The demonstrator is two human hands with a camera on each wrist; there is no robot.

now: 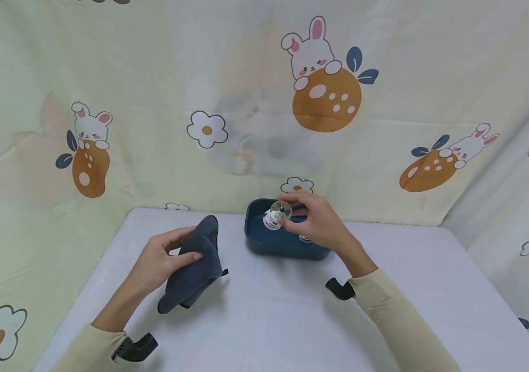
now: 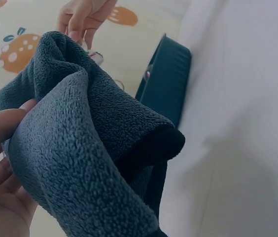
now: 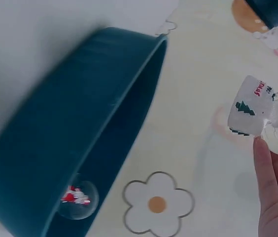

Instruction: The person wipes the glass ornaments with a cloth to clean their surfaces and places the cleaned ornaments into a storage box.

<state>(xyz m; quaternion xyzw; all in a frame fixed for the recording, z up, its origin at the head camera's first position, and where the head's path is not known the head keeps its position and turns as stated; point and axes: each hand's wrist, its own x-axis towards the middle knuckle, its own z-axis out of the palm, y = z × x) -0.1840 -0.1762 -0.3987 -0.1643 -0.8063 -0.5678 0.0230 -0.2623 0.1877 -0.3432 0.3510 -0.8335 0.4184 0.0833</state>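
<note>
My left hand [image 1: 154,264] grips a folded dark blue-grey cloth [image 1: 193,271], thumb on the near side, over the left part of the table. Its fuzzy pile fills much of the left wrist view. With thumb and fingers, my right hand [image 1: 322,221] holds a small snow globe [image 1: 272,219] by its clear dome. The globe's white base, printed with a green tree and red lettering, shows in the right wrist view. It is held tilted above a dark teal bin [image 1: 287,250]. Inside the bin lies a second snow globe [image 3: 78,200] with a red and white figure.
A pale cloth covers the table [image 1: 264,320], and the bin stands near its back edge. Behind it hangs a curtain [image 1: 162,77] printed with rabbits, orange fruit and flowers. Black wrist mounts [image 1: 136,349] stick out beneath both sleeves.
</note>
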